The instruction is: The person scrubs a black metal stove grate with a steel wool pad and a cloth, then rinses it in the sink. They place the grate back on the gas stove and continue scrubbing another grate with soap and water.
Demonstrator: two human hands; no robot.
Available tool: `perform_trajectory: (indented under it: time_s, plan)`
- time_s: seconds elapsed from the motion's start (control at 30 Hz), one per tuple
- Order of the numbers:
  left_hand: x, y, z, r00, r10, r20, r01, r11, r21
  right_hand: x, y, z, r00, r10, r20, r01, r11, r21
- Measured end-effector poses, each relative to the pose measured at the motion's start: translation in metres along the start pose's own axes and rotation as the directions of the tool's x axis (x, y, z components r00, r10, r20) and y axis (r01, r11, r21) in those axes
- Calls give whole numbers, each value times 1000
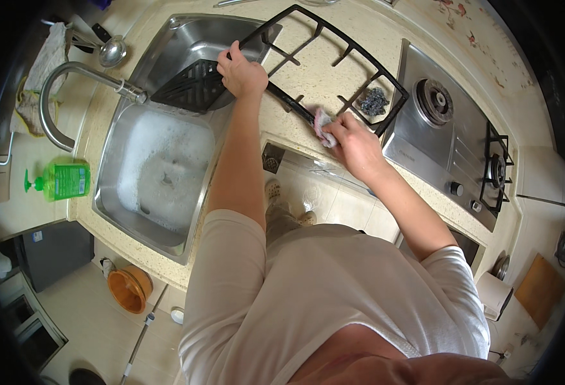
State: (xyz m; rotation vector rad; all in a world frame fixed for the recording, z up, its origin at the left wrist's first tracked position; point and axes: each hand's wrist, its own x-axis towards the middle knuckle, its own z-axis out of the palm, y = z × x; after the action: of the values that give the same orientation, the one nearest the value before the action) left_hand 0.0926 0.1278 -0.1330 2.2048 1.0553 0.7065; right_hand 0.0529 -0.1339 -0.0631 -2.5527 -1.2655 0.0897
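Note:
A black stove grate (364,55) lies across the stone countertop, its left end reaching over the sink's rim. My left hand (244,74) grips the grate's left corner. In my right hand (354,144) is a crumpled, pinkish-white cloth (325,127), pressed against the near bar of the grate. A dark metal scouring pad (374,101) sits on the counter inside the grate's right end. Beside my left hand, a black slotted plate (191,89) rests slanted over the divider between the sink basins.
The steel double sink (100,190) has suds and water in its near basin, with a curved faucet (56,82) over it. A green soap bottle (66,182) stands at left. The gas stove (419,144) is at right. An orange bucket (131,288) is on the floor.

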Motion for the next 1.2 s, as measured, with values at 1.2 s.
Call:
perform_trajectory:
  time_s: [1.2]
  plan:
    - [2,-33,22,917,278,-286,-335,925,-177,-137,75,2,796,605,34,-253,281,926]
